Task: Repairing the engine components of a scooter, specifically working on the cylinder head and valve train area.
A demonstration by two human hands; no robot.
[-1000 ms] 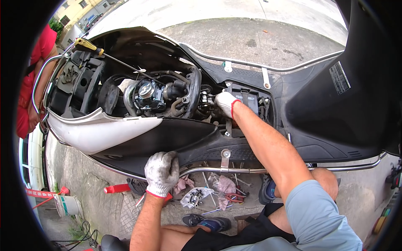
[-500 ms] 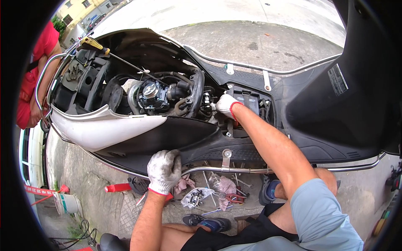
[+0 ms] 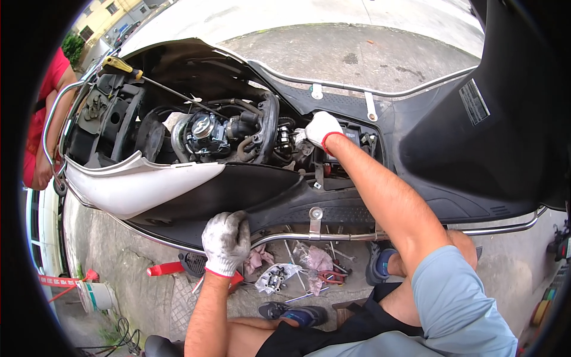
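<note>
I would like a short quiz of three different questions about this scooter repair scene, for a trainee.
1. True or false: the right hand reaches into the open engine bay beside the carburetor.
2. Which colour is the handle of the screwdriver lying across the bay? A red, B yellow, C blue.
3. Fill in: the left hand rests on the lower edge of the black ____ panel.

Key: 1 true; 2 B; 3 side.
</note>
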